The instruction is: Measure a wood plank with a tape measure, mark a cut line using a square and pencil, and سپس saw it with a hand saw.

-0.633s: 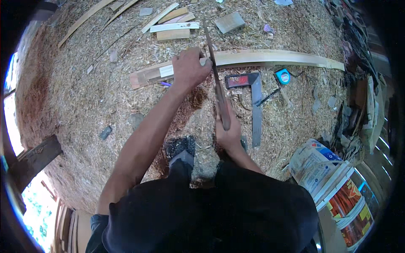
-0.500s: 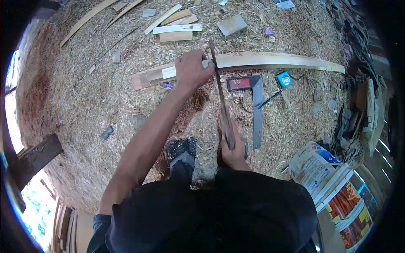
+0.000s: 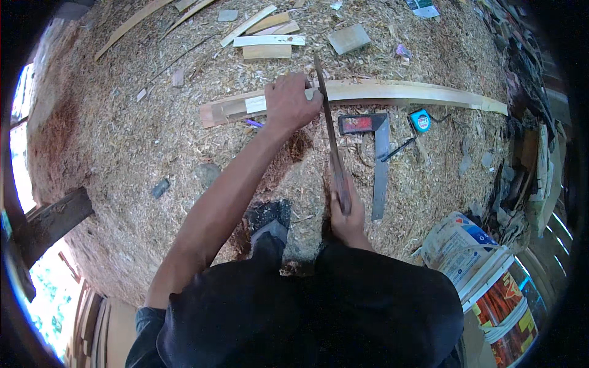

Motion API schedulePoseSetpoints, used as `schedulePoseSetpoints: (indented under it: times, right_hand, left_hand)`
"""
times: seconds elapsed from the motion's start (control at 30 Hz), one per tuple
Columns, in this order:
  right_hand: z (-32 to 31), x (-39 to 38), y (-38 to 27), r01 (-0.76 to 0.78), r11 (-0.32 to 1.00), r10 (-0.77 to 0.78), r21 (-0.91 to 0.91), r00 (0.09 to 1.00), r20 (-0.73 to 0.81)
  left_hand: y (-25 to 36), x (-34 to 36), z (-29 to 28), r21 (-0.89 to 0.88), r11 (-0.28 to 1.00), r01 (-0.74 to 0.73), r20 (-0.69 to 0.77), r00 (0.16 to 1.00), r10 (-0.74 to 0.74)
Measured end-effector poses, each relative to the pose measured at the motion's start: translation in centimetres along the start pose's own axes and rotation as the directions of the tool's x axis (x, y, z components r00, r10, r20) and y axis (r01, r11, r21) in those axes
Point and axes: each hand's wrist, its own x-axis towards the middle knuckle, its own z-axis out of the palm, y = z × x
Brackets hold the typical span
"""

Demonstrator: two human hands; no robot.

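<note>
A long pale wooden strip (image 3: pixel 405 91) lies crosswise on the shavings. My left hand (image 3: pixel 289 103) is closed around it left of the middle, thumb toward the saw. In my right hand (image 3: pixel 348 219) is the handle of a handsaw (image 3: pixel 330 126). Its narrow, dark blade points away from me and crosses the strip right beside my left thumb. Right of the blade lies a try square (image 3: pixel 381 162) with a red patch on its stock. Nearby are a blue tape measure (image 3: pixel 421 121) and a black pen (image 3: pixel 399 149). A purple pen (image 3: pixel 254 123) lies by my left wrist.
Wood shavings cover the ground. Several offcuts (image 3: pixel 267 51) and a flat grey block (image 3: pixel 350 39) lie beyond the strip. A white bucket (image 3: pixel 451 245) and another printed container (image 3: pixel 508 319) stand at the lower right. A dark timber (image 3: pixel 58 214) juts in at left.
The whole scene has shifted slightly to the right in view. Both hands keep their grips, and the saw still crosses the strip at about the same place.
</note>
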Motion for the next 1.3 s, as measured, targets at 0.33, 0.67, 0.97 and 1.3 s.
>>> schedulePoseSetpoints:
  times: [0.33,0.67,0.97,1.3]
  right_hand:
    - [-0.3,-0.3,-0.7,0.042,0.998,-0.04,-0.041,0.998,0.053]
    - [0.3,0.4,-0.8,-0.04,0.999,0.041,-0.016,0.997,0.063]
    - [2.2,5.3,-1.1,-0.099,0.995,0.099,0.013,0.995,0.021]
    - [1.7,3.7,-1.6,-0.07,0.997,0.071,-0.014,0.996,0.057]
  left_hand:
    - [0.3,0.2,-0.2,0.006,1.0,0.008,0.018,1.0,-0.008]
    - [-0.1,0.3,-0.6,0.018,0.999,0.037,0.05,0.998,-0.038]
    - [0.3,0.3,-0.6,0.008,0.999,0.035,0.054,0.998,-0.036]
    - [0.0,0.2,-0.6,-0.009,1.0,0.026,0.034,0.999,-0.026]
